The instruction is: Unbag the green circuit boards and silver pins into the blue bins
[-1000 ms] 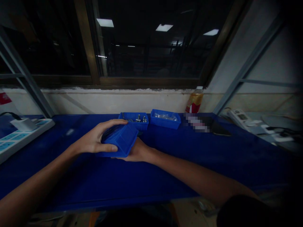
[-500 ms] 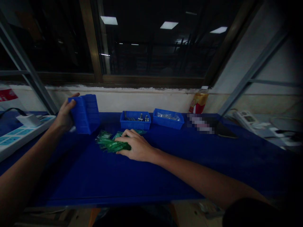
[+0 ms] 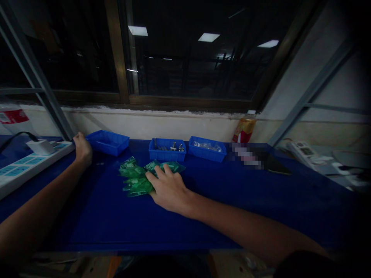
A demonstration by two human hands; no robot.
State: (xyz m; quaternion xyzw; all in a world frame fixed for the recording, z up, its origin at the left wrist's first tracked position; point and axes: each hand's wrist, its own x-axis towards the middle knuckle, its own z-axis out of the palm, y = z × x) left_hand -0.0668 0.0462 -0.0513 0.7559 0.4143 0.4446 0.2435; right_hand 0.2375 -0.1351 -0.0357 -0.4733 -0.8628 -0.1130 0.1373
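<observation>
My right hand (image 3: 168, 189) lies flat and open, fingers spread, on a loose pile of green plastic packets (image 3: 133, 178) on the blue table cover (image 3: 220, 208). My left hand (image 3: 82, 148) is stretched out to the back left. Its fingers curl against the left end of an empty blue bin (image 3: 108, 142), which stands upright on the table near the wall.
Two more blue bins stand along the wall: one with bolts (image 3: 167, 151), one with clear bagged parts (image 3: 207, 148). A yellow-red bottle (image 3: 244, 129) stands behind them. A white power strip (image 3: 26, 162) with an adapter lies at the left, a dark flat device (image 3: 275, 165) and white instruments (image 3: 304, 152) at the right.
The bin was tipped over the table and its green packets came out. My left hand carried it left and set it upright by the wall. My right hand settled flat on the packets.
</observation>
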